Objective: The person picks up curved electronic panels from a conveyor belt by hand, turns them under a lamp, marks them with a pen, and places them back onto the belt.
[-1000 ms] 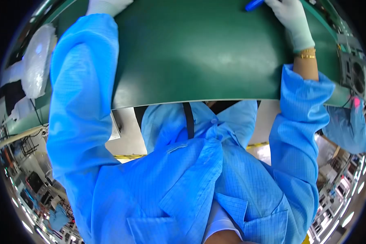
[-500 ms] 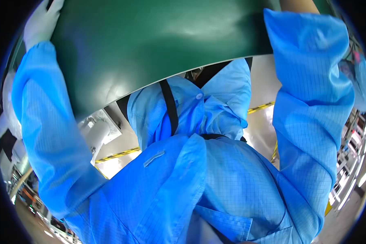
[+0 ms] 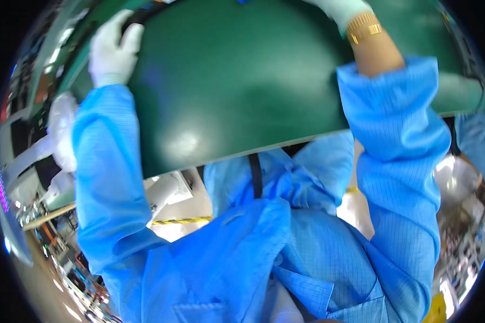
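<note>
My left hand [image 3: 113, 56] wears a white glove and is at the upper left, over the green table mat [image 3: 242, 81]. Its thumb and fingers curl around the end of a black object [image 3: 148, 15], whose kind I cannot make out because the top edge of the view cuts it off. At the top right is my right hand [image 3: 344, 9], also gloved, reaching forward over the mat. Its fingers lie outside the view, so anything in them is hidden. A gold watch [image 3: 364, 27] circles that wrist below the glove.
Close to my body runs the mat's pale front edge [image 3: 253, 155]. A clear plastic-wrapped item [image 3: 63, 132] is beyond my left sleeve. Yellow-black tape [image 3: 183, 220] marks the floor below. At the far right, another person's blue sleeve [image 3: 473, 141] shows.
The view has shifted, so the table and both arms sit lower and more of both gloved hands shows. The black object by my left hand and the watch on my right wrist have come into sight.
</note>
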The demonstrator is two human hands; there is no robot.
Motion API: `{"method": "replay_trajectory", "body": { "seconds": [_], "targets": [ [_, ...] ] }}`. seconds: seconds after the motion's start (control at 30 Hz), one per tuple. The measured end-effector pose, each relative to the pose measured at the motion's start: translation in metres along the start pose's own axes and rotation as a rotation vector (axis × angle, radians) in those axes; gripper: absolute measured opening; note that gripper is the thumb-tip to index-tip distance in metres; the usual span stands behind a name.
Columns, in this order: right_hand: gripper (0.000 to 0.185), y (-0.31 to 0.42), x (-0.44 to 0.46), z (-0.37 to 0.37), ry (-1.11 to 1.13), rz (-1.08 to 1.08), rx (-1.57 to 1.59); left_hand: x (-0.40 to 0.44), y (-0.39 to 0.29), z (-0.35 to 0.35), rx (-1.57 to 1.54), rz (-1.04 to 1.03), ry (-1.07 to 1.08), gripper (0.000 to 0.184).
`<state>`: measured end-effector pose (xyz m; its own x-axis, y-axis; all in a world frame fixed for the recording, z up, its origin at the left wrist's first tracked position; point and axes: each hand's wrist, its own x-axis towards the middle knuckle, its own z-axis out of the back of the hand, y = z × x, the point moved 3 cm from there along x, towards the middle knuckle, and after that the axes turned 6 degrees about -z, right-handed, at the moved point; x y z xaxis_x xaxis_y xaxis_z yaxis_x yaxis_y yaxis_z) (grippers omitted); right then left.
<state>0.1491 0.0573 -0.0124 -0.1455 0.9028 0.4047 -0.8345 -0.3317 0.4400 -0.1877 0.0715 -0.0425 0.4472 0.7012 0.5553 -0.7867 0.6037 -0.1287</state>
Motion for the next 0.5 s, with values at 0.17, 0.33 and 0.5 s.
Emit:
{"method": "replay_trajectory", "body": {
  "seconds": [0.17,0.33,0.5],
  "targets": [
    [0.022,-0.006,0.018,0.002,0.133,-0.033,0.048,0.009,0.011,0.014,0.012,0.041,0.110,0.037],
    [0.016,-0.005,0.004,0.004,0.094,0.047,0.077,0.021,0.078,0.041,-0.098,0.330,0.168,0.032],
    [0.018,-0.004,-0.001,0.009,0.029,0.103,0.054,0.040,0.153,0.047,0.426,0.420,0.309,0.050]
  ]
}}
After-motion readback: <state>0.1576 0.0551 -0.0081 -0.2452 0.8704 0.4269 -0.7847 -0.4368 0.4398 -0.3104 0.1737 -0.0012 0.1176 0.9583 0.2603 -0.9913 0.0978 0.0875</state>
